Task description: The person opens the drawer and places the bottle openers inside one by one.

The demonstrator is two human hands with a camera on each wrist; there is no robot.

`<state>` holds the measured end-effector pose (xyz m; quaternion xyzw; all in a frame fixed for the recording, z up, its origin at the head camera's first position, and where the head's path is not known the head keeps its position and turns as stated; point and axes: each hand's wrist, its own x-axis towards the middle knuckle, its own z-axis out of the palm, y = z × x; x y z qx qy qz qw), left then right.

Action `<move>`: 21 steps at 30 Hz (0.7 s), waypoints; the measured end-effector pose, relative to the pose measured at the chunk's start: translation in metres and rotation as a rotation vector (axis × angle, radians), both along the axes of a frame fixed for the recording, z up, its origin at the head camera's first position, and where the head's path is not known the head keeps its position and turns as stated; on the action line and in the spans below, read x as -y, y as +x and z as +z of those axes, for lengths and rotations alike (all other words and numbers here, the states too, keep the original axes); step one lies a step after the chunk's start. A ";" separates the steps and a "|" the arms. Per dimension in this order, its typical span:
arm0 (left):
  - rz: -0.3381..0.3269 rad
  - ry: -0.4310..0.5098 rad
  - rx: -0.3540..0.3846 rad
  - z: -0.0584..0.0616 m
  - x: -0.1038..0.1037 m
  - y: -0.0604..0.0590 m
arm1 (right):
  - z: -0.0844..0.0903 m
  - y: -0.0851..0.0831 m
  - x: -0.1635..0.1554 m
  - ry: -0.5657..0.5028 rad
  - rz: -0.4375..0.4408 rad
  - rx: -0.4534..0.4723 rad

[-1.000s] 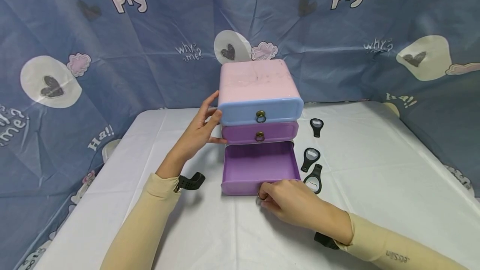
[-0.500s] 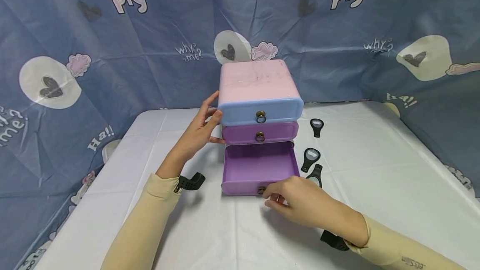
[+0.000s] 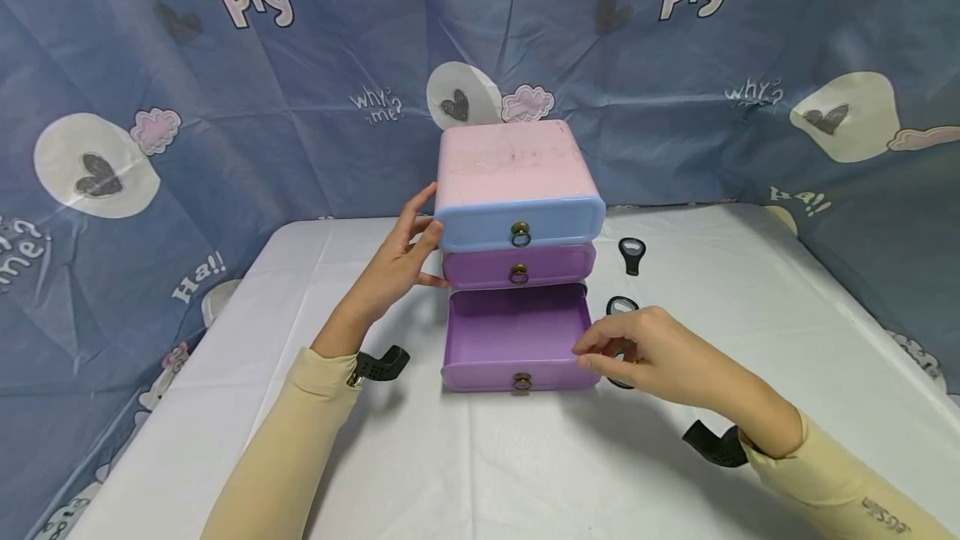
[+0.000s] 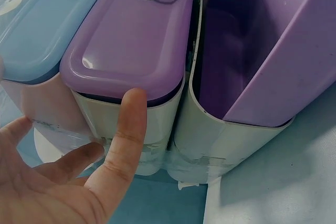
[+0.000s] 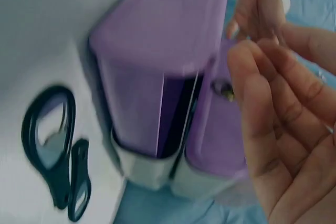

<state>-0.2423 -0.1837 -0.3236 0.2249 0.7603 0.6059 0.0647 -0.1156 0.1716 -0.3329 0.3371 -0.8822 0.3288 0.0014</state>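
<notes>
A small drawer cabinet (image 3: 517, 158) with a pink top stands mid-table. Its bottom purple drawer (image 3: 517, 338) is pulled out, with a bare floor inside. The blue top drawer (image 3: 476, 227) and the purple middle drawer (image 3: 480, 268) are closed. My left hand (image 3: 386, 273) rests against the cabinet's left side with fingers extended; in the left wrist view a fingertip lies at the middle drawer's edge. My right hand (image 3: 663, 357), fingers loosely bent and holding nothing, hovers by the pulled-out drawer's front right corner. Beneath it, black bottle openers (image 3: 622, 304) are partly hidden.
Another black bottle opener (image 3: 632, 256) lies farther back, right of the cabinet. Two bottle openers (image 5: 60, 182) show side by side in the right wrist view. White cloth covers the table (image 3: 750, 315); a blue printed curtain (image 3: 300, 107) hangs behind.
My right hand has let go of the bottom drawer's ring pull and moved right and up, over the bottle openers. The drawer and my left hand have stayed in place.
</notes>
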 end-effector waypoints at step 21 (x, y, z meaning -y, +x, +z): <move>0.002 -0.031 -0.028 -0.001 0.002 0.000 | -0.047 -0.049 -0.066 0.038 -0.050 0.179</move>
